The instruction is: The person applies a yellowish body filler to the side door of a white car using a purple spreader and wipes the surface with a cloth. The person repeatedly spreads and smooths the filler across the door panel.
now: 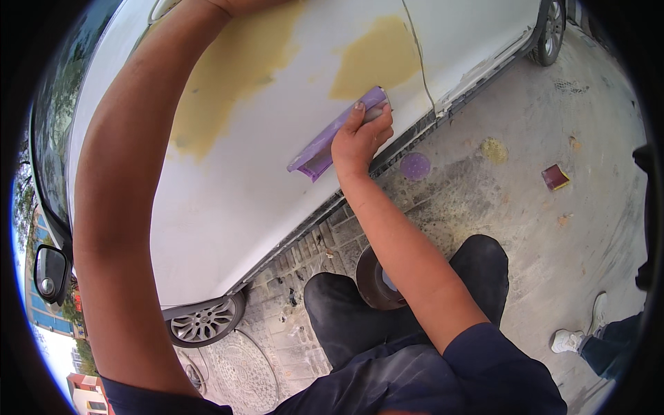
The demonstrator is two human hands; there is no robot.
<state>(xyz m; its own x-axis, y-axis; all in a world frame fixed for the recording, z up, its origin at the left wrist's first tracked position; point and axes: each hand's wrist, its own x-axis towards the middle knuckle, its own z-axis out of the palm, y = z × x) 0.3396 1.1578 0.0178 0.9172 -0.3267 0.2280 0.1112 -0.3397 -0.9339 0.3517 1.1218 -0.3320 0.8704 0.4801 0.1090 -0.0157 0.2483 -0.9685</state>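
My right hand (pixel 363 137) grips a long purple sanding block (pixel 332 132) by its near edge, thumb on top and fingers around the side. The block lies slantwise against the lower part of a white car door (pixel 244 207). Just above it is a patch of yellow body filler (pixel 381 57). A larger yellow filler patch (pixel 233 78) spreads over the door farther left. My left arm reaches up across the door, and only the wrist and part of my left hand (pixel 249 5) show at the top edge; its fingers are cut off.
On the ground lie a purple sanding disc (pixel 415 166), a yellowed round disc (pixel 494 150) and a dark red piece of abrasive (pixel 555 178). A round dark object (pixel 369 282) sits between my knees. Another person's shoe (pixel 567 341) is at right. The side mirror (pixel 50 272) juts out left.
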